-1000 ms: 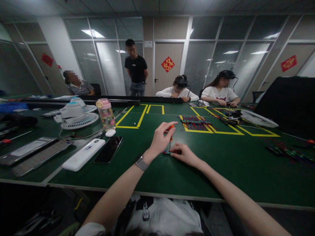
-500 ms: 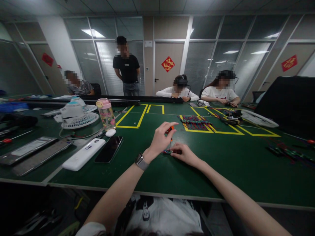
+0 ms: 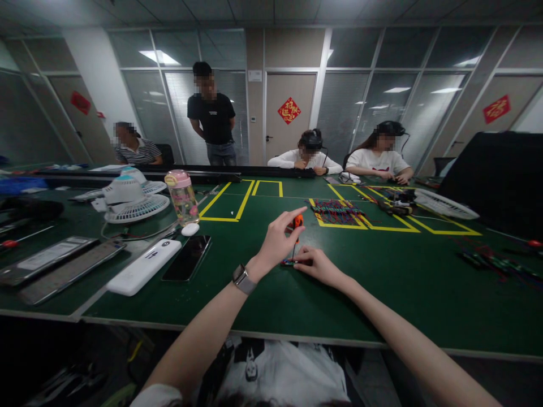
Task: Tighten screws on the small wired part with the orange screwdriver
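Clock centred on the small board (image 3: 287,262), 12 straight ahead of you. It lies flat on the green surface (image 3: 365,308), right at your hands. Your left hand (image 3: 278,240) has its fingers closed round the orange handle of the screwdriver (image 3: 299,221), index reaching over the top toward 1 o'clock; shaft points down to the board. Your right hand (image 3: 320,267) comes in from 3 o'clock, fingers grasping the board's near edge; contact detail too small to tell.

Change over the last second: slight. Screwdriver handle now leans a bit toward 1 o'clock and shows more orange; both hands and board otherwise stayed put. Reads as a small turn or tilt, with the work at the same spot. Whether the tip sits in a screw, can't tell.

Around you: wired boards (image 3: 339,213) at 1–2 o'clock inside yellow tape, black phone (image 3: 186,258) at 9, pink-lidded bottle (image 3: 182,198) at 10. Standing person (image 3: 214,121) at 11 has shifted leftward; no bearing on your hands.
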Action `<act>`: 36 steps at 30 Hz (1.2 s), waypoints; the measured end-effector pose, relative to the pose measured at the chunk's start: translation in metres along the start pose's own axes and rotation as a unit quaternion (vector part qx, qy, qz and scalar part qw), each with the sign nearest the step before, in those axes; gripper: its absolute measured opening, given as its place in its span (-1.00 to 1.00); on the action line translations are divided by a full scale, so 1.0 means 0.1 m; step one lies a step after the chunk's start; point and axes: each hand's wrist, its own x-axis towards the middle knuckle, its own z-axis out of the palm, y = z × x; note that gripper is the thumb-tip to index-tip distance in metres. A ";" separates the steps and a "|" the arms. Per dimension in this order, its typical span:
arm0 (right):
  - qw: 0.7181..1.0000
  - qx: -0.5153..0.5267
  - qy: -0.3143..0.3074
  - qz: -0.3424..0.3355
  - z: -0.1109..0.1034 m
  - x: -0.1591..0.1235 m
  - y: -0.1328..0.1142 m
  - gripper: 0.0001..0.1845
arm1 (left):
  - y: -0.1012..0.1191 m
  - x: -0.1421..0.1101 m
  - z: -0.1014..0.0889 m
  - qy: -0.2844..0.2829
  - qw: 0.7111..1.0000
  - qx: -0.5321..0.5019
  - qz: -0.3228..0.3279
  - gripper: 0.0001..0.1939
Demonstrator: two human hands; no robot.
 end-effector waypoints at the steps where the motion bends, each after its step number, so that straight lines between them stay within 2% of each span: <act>1: 1.000 -0.003 0.001 0.001 0.00 0.00 0.00 -0.75 | 0.01 0.00 0.00 0.006 1.000 0.009 0.005 -0.57; 5: 1.000 -0.008 0.003 0.001 0.00 0.01 0.00 -0.76 | 0.06 -0.01 -0.01 0.005 0.999 0.031 0.015 -0.66; 10: 1.000 -0.003 0.002 0.001 -0.01 0.00 0.00 -0.77 | 0.06 0.01 0.00 -0.022 0.997 -0.071 -0.017 -0.62; 16: 1.000 -0.002 0.004 0.005 0.00 0.00 -0.01 -0.77 | 0.04 0.02 -0.02 0.029 0.998 -0.052 -0.035 -0.73; 19: 1.000 -0.004 0.003 0.003 0.00 0.00 0.00 -0.77 | 0.07 0.03 -0.04 0.026 0.998 -0.048 -0.032 -0.72; 23: 1.000 -0.003 0.004 -0.002 0.00 0.00 0.02 -0.76 | 0.08 0.04 -0.04 -0.014 0.987 -0.144 -0.062 -0.67; 26: 1.000 0.002 0.000 -0.005 0.00 0.00 0.03 -0.77 | 0.06 0.06 -0.04 -0.020 0.975 -0.201 -0.095 -0.67; 29: 1.000 0.006 0.001 -0.001 0.00 0.00 0.02 -0.77 | 0.04 0.06 -0.05 0.002 0.980 -0.176 -0.087 -0.73; 33: 1.000 0.003 0.004 0.000 0.00 0.00 0.01 -0.76 | 0.05 0.05 -0.06 0.045 0.996 -0.050 -0.050 -0.79; 36: 1.000 0.003 0.006 0.004 0.00 0.00 -0.01 -0.77 | 0.06 0.03 -0.06 0.040 0.999 -0.012 -0.027 -0.73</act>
